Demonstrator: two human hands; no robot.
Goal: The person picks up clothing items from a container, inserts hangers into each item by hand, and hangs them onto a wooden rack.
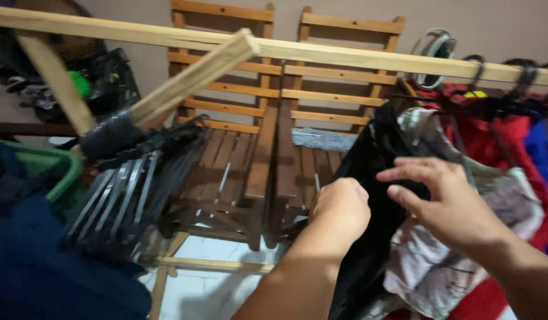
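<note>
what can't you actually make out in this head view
- Left hand: its fingers are curled out of sight, so the grip on the black garment cannot be confirmed.
- Black garment: bottom cut off by the lower edge.
- Right hand: blurred; touching the garment or not is unclear.
- Bundle of hangers: motion blur hides the count.

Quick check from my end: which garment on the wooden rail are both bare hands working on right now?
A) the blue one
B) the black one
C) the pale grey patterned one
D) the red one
B: the left hand is closed on the black garment hanging from the wooden rail, and the right hand reaches across it with fingers spread.
</note>
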